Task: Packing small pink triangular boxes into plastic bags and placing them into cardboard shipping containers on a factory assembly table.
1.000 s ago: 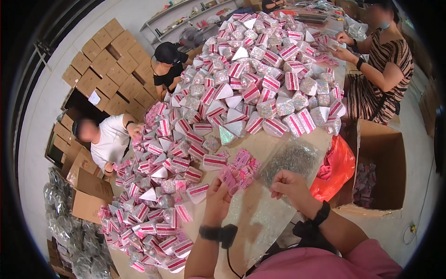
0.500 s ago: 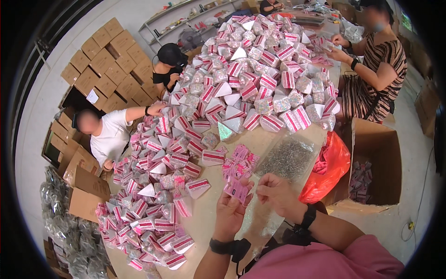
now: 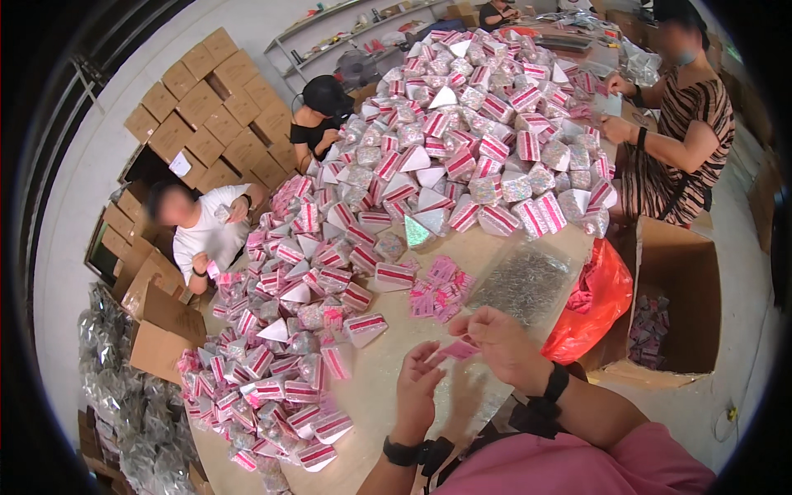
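A small pink card is between my hands, above the near part of the table. My right hand is closed in a pinch at the card's upper right; whether a small pin is also in those fingers cannot be made out. My left hand is at the card's left edge, fingers apart and slightly curled. Just beyond lies a pile of pink cards. A clear tray of small metal pieces stands beside it. Left and ahead is a big heap of wrapped, wedge-shaped pink-and-white packages.
A red plastic bag with pink contents hangs at the table's right edge. Next to it stands an open cardboard box with cards inside. Co-workers sit around the table. Stacked cartons and grey plastic-wrapped bundles are at left.
My right hand has moved over the card, which has tilted flatter and shifted right. My left fingers have spread. The white-shirted co-worker has drawn an arm back from the heap.
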The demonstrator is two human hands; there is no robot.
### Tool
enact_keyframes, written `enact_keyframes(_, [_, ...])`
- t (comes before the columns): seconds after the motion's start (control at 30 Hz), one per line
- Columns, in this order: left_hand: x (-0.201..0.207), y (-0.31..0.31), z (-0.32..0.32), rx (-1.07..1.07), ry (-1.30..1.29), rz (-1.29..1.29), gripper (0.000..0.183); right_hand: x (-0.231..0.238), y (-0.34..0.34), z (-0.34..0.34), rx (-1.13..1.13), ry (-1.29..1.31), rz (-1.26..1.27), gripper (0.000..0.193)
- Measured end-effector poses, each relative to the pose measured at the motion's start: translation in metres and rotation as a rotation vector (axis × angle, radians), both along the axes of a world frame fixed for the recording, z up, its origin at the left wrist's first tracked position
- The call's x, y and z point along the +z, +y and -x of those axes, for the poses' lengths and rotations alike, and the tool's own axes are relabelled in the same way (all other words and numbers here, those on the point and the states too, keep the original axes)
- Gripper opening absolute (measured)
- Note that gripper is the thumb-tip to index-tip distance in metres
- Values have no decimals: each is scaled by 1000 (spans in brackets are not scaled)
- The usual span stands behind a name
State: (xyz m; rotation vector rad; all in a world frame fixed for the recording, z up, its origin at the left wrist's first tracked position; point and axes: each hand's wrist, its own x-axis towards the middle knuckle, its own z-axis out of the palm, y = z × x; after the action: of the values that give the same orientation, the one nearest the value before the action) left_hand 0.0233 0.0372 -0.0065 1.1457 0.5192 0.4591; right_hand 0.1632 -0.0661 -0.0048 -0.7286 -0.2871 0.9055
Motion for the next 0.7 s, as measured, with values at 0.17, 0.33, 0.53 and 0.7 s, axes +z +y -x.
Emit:
enact_keyframes(0.17, [30,-5,1,148,77,-1080,32,3,-4,10,73,-99,-25,3])
enact_keyframes(0.33, [40,-1,-5,78,14,-1297,14,3,-6,17,154,-101,24,9])
enact_keyframes(0.53, [37,-1,-4,151,11,-1376,8,11,-12,17,357,-53,47,15])
enact_keyframes(0.7, [38,-1,-1,160,46,-1335,8,9,-9,23,331,-119,82,14])
